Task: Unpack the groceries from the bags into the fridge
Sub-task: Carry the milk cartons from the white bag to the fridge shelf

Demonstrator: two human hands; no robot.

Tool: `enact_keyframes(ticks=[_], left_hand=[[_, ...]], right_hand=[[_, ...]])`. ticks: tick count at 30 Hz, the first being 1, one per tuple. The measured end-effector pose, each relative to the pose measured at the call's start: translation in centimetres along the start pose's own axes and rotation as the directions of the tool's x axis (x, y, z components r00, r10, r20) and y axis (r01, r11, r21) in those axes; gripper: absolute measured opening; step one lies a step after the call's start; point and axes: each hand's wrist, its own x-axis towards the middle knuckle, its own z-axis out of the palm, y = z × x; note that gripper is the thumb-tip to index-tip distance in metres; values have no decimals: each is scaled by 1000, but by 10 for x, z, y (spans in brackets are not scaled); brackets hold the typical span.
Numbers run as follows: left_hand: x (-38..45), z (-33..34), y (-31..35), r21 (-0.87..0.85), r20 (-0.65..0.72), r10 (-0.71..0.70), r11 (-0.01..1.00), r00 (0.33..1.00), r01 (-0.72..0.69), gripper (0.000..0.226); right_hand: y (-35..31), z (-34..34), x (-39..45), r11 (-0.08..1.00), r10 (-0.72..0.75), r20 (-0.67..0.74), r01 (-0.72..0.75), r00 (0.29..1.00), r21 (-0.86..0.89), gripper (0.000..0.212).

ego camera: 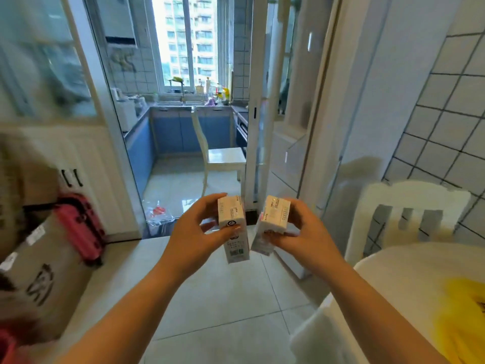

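My left hand [195, 233] grips a tall white carton [233, 232] by its top end, with the carton hanging down over the tiled floor. My right hand [301, 237] grips a second white carton [271, 224] the same way, tilted slightly inward. The two cartons are side by side, a small gap between them, held out in front of me. A white fridge [301, 106] stands ahead on the right, its tall door seen edge-on. A yellow bag [462, 319] lies on the white table [367, 298] at lower right.
A sliding glass doorway leads to a narrow kitchen with blue cabinets and a white chair [223, 156]. A plastic bag [157, 214] lies on the floor at the threshold. Cardboard boxes [39, 271] and a pink suitcase [78, 227] stand at left. Another white chair [409, 214] is by the table.
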Motion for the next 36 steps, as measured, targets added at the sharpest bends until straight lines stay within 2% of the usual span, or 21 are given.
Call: enact_keyframes(ticks=[6, 14, 23, 28, 32, 36], left_hand=[[74, -62, -43, 32, -28, -8, 999, 1000, 9, 54], [194, -93, -110, -15, -60, -8, 1000, 998, 7, 52], [389, -95, -144, 12, -107, 52, 999, 993, -51, 50], [483, -86, -164, -27, -124, 52, 998, 991, -56, 50], [554, -72, -185, -39, -77, 56, 998, 995, -59, 54], [634, -51, -206, -70, -2, 78, 994, 997, -78, 47]], right_hand=[[-1, 59, 83, 1000, -4, 5, 4, 1000, 22, 46], [35, 97, 216, 999, -25, -27, 26, 999, 31, 53], [83, 99, 416, 986, -54, -112, 71, 992, 148, 51], [109, 94, 510, 987, -31, -186, 60, 982, 151, 51], [135, 86, 565, 988, -3, -243, 40, 970, 147, 53], [167, 72, 617, 997, 15, -306, 9, 952, 79, 53]])
